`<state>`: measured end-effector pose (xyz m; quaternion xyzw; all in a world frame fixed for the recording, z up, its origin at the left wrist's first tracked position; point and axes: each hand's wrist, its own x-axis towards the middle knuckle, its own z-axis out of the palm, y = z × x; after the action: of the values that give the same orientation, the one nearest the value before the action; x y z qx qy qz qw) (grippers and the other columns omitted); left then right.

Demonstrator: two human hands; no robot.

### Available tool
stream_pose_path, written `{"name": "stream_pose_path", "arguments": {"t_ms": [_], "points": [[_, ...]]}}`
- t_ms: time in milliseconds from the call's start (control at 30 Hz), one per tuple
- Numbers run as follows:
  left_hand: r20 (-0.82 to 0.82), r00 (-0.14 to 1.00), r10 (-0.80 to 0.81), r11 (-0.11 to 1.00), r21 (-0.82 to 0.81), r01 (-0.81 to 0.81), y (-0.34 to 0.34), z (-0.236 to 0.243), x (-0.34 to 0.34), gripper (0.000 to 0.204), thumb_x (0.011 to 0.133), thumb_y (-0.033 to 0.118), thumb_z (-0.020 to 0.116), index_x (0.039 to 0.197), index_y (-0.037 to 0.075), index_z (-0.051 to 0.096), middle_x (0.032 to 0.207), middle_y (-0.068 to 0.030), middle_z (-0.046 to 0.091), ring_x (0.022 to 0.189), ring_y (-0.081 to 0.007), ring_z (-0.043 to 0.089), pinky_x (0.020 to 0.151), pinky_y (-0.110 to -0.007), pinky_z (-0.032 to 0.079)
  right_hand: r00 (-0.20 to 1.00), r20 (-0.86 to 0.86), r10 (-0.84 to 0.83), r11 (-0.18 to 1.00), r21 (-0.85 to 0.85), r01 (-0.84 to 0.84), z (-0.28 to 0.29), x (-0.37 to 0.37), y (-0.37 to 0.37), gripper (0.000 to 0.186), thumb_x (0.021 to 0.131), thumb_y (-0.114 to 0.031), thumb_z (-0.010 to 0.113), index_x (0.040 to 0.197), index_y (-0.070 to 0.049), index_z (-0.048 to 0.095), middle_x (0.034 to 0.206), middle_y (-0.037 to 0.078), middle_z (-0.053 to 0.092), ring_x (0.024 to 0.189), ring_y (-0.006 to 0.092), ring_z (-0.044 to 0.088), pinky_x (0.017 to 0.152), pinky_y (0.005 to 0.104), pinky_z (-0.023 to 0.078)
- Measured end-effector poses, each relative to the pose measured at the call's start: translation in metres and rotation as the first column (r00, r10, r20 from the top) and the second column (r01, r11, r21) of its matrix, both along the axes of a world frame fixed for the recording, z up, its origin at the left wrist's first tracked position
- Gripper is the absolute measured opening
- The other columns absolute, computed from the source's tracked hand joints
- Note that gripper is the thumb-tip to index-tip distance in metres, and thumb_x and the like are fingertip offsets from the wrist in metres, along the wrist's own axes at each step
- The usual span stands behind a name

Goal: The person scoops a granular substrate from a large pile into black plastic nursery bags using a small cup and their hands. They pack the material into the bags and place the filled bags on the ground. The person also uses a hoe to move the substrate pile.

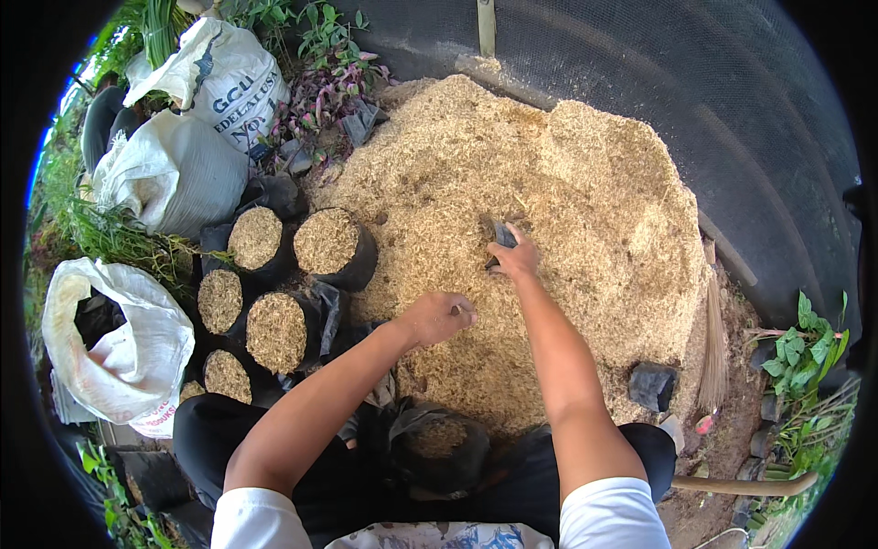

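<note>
A broad heap of sawdust-like tan shavings (439, 165) spreads in front of me. My right hand (518, 254) grips a small dark scoop-like piece (499, 240), which looks like black plastic, against the heap; its exact kind is unclear. Over the near slope of the heap, my left hand (439, 317) is closed with curled fingers, and whatever may be inside them is hidden. Between my legs stands a black plastic grow bag (466, 457), partly filled with shavings. Neither hand touches that bag.
Several filled black grow bags (327, 242) stand at the left, beside an open white sack (165, 320) and upright sacks (187, 174). Dark netting (658, 82) curves behind the heap. At right are a crumpled black bag (652, 385), a broom (713, 339) and a wooden handle (750, 484).
</note>
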<state>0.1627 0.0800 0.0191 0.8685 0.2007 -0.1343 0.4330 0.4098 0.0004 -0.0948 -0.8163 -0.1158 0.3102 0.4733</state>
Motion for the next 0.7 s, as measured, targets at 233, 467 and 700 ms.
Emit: {"name": "stream_pose_path", "arguments": {"t_ms": [233,467,700], "points": [[0.048,0.989,-0.141,0.986,0.101,0.135,-0.01,0.101,-0.049,0.056,0.105,0.048,0.073,0.141,0.005,0.07,0.108,-0.0193,0.082,0.105,-0.0354,0.079,0.094,-0.047,0.06,0.893,-0.444,-0.074,0.836,0.461,0.298,0.033,-0.018,-0.026,0.075,0.106,-0.018,0.066,0.174,-0.012,0.034,0.158,0.021,0.05,0.134,0.0373,0.063,0.105,0.0541,0.069],[-0.093,0.995,0.047,0.99,0.134,-0.034,-0.06,0.144,-0.176,0.067,0.104,0.051,0.072,0.146,0.0,0.063,0.12,-0.0295,0.077,0.118,-0.0472,0.073,0.102,-0.053,0.058,0.898,-0.439,-0.027,0.8,0.53,0.283,0.121,-0.044,-0.07,0.074,0.104,-0.018,0.066,0.171,-0.006,0.035,0.154,0.022,0.045,0.131,0.0349,0.062,0.106,0.0514,0.069],[-0.116,0.97,0.213,0.908,0.39,-0.153,-0.13,0.071,-0.216,0.073,0.099,0.06,0.074,0.14,0.0,0.064,0.115,-0.0294,0.077,0.111,-0.0492,0.076,0.091,-0.057,0.062,0.93,-0.354,0.1,0.893,0.444,0.073,0.219,-0.082,-0.157,0.078,0.106,-0.024,0.069,0.171,-0.003,0.03,0.151,0.024,0.042,0.123,0.0296,0.064,0.108,0.0493,0.067]]}}
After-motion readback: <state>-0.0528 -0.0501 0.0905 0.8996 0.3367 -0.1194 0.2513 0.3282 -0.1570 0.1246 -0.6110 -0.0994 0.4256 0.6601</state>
